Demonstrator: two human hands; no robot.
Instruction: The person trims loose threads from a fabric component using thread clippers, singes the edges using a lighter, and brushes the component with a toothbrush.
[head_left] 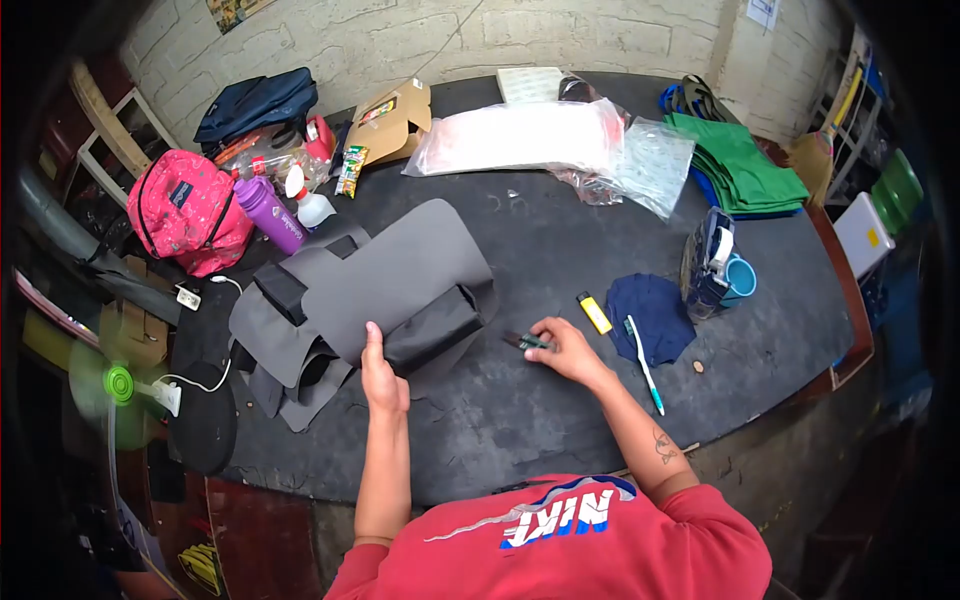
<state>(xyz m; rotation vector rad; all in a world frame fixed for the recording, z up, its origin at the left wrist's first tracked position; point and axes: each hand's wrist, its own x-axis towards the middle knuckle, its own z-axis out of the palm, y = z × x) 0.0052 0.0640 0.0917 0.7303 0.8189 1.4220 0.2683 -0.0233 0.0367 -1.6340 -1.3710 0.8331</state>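
My left hand [383, 378] grips the near edge of a large grey fabric panel [395, 265], thumb on top and fingers out of sight. A black padded pocket [435, 330] lies along this panel's near right side. More grey pieces [275, 340] with black parts are stacked beneath it and to its left. To the right of the pile, my right hand [565, 350] is closed around small dark snips [527, 341], low over the black table. Right of that hand are a yellow lighter [594, 312], a dark blue cloth [652, 310] and a toothbrush [645, 365].
A blue cup [738, 278] stands by a dark container at right. Green fabric [735, 165] and plastic-wrapped white sheets [520, 138] lie at the back. A purple bottle [268, 214], a spray bottle [312, 206] and a pink backpack [190, 212] crowd the left. A fan [119, 384] spins beside the table.
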